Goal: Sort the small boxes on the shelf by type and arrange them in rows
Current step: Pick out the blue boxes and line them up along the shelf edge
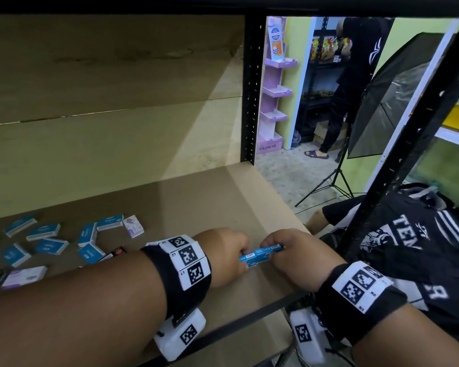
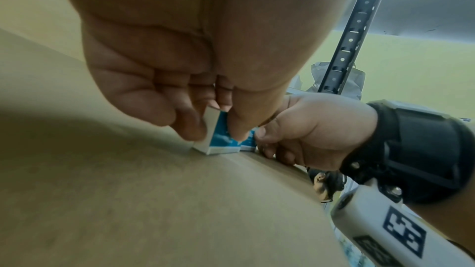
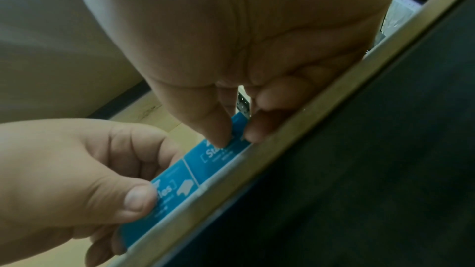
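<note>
Two blue staple boxes stand on edge, side by side, at the front right of the brown shelf board (image 1: 210, 197). My left hand (image 1: 240, 259) pinches the left box (image 2: 218, 140) between thumb and fingers. My right hand (image 1: 272, 256) pinches the right box (image 3: 218, 157) the same way. In the right wrist view both boxes touch end to end along the shelf's front lip, the left box (image 3: 169, 192) under my left thumb. Several loose blue boxes (image 1: 51, 245) lie scattered at the left, with a purple-white box (image 1: 133, 226) and another (image 1: 24, 276) among them.
A black slotted upright (image 1: 252, 88) stands at the shelf's back right corner. The black front rail (image 1: 249, 321) runs under my wrists. A small black box (image 1: 115, 253) lies near my left forearm. Beyond the shelf are a standing person (image 1: 355, 75) and a softbox light (image 1: 398, 94).
</note>
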